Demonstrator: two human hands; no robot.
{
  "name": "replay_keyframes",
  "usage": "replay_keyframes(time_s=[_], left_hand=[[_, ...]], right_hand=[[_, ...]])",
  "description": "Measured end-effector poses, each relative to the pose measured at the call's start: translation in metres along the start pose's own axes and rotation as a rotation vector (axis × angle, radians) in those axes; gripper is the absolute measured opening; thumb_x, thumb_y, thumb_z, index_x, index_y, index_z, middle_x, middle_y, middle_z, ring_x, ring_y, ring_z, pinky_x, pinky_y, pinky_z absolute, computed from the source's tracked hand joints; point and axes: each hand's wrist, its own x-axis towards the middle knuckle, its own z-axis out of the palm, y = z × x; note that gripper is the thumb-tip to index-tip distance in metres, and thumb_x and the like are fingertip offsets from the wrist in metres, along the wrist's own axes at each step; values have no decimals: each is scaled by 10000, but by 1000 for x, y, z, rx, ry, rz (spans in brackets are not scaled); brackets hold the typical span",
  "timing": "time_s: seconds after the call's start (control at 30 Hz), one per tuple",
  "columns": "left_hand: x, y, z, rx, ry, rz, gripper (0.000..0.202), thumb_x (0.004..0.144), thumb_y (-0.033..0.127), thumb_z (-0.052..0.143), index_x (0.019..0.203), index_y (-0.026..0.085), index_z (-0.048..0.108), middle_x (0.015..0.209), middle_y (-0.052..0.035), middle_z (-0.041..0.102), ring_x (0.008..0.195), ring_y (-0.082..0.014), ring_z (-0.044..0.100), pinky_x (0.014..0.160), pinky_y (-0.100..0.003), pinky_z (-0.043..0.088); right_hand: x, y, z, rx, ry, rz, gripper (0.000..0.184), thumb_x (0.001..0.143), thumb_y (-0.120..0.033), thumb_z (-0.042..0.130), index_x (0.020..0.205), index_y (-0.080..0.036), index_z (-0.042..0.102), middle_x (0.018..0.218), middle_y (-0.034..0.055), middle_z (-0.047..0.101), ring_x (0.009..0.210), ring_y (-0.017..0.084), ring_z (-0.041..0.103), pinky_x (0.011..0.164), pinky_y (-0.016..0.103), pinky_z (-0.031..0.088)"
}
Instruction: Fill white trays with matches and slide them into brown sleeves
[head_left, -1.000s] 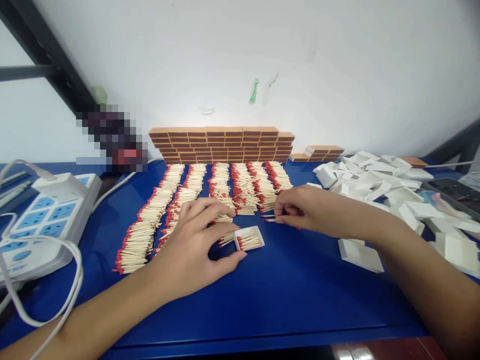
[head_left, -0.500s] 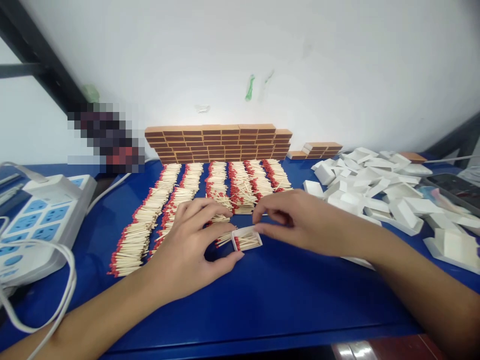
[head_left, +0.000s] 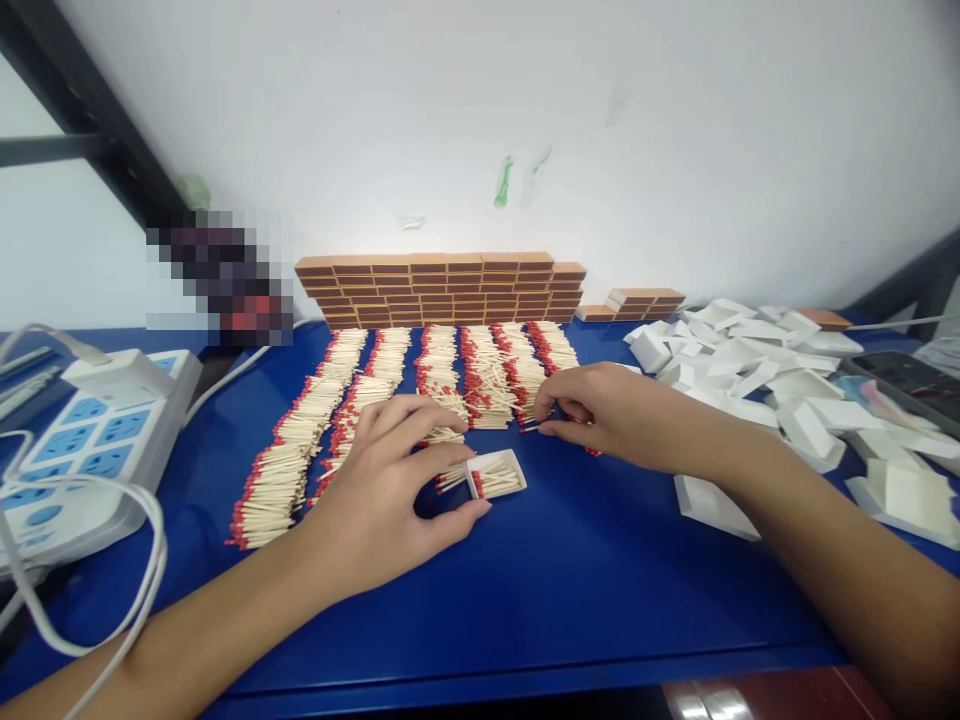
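A small white matchbox tray (head_left: 516, 463) lies on the blue table, partly filled with red-tipped matches (head_left: 495, 478). My left hand (head_left: 390, 480) steadies the tray at its left end, thumb by the near corner and index finger by the far one. More loose matches (head_left: 452, 478) lie under that hand's fingers. To the right and farther back, my right hand (head_left: 600, 410) pinches a match (head_left: 529, 429) between thumb and index finger, at the near end of the match rows. Behind both hands, several long rows of matches (head_left: 289, 450) stretch toward the wall, partly covered by the hands.
A stacked wall of brown matchboxes (head_left: 442, 290) stands at the back, with a few more boxes (head_left: 645, 300) to its right. White empty trays (head_left: 750, 370) are heaped on the right, near a dark phone (head_left: 911, 385). A power strip (head_left: 97, 440) with white cables is on the left.
My right hand has moved from the tray's far edge to the right and away from me, reaching the match rows. My left hand stays at the tray.
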Motion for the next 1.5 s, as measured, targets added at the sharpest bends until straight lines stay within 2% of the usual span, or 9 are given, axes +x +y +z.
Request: replay_keyframes(time_s=[0.37,0.63,0.77,0.87,0.97,1.1,1.27,1.37,1.5], left_hand=[[0,-1,1,-3,4,6,202,909,317,829,1068,219,751,1254,-76,736,1231,-301,626,1083,-531,437],[0,0,0,6,4,8,206,908,324,828,1073,231,750,1256,-75,739,1234,-305,630,1084,-524,436],[1,-1,1,7,8,9,207,901,326,833,1065,230,749,1257,-73,742,1231,-308,634,1079,-526,438],[1,-1,1,3,9,9,209,902,324,833,1069,229,750,1260,-72,741,1227,-305,633,1078,-530,437],[1,0,1,2,12,8,210,904,320,831,1072,222,751,1255,-74,741,1228,-304,630,1079,-532,437],[0,1,0,-7,-9,-4,221,894,314,838,1076,221,753,1262,-74,735,1236,-306,625,1077,-532,442],[0,1,0,-10,-13,5,237,897,311,833,1106,233,754,1280,-79,731,1260,-316,616,1085,-536,450],[1,1,0,-6,-5,0,236,895,299,838,1104,229,755,1266,-76,735,1249,-313,627,1088,-535,446],[1,0,0,-1,-17,2,225,900,311,835,1094,233,752,1270,-75,733,1252,-314,628,1092,-533,445]], right_hand=[[-1,-2,-7,-1,-87,47,175,919,-139,601,773,-224,645,657,-26,628,601,146,513,599,291,340],[1,3,-4,3,-33,29,118,974,-218,598,927,-229,705,664,-22,616,607,153,524,603,289,345],[2,3,-3,10,-62,16,170,955,-190,579,813,-226,665,638,-28,601,590,144,508,597,286,351],[0,1,-5,9,-77,22,159,939,-177,586,802,-220,652,642,-26,603,592,142,502,607,289,354],[-3,-7,-10,81,-57,7,144,978,-251,593,863,-224,676,669,-25,589,592,142,483,595,289,345],[-9,-30,-11,234,-26,-20,226,1022,-419,605,915,-246,704,647,-42,509,574,142,449,550,281,313],[-12,-53,0,232,-9,-80,140,1011,-299,607,972,-241,728,672,-32,557,588,141,488,596,279,328],[-12,-45,-2,184,25,-56,144,1005,-317,614,963,-247,732,677,-28,582,590,144,501,599,283,326],[-8,-19,-14,35,108,96,147,980,-313,622,947,-237,743,668,-11,608,624,167,540,599,296,320]])
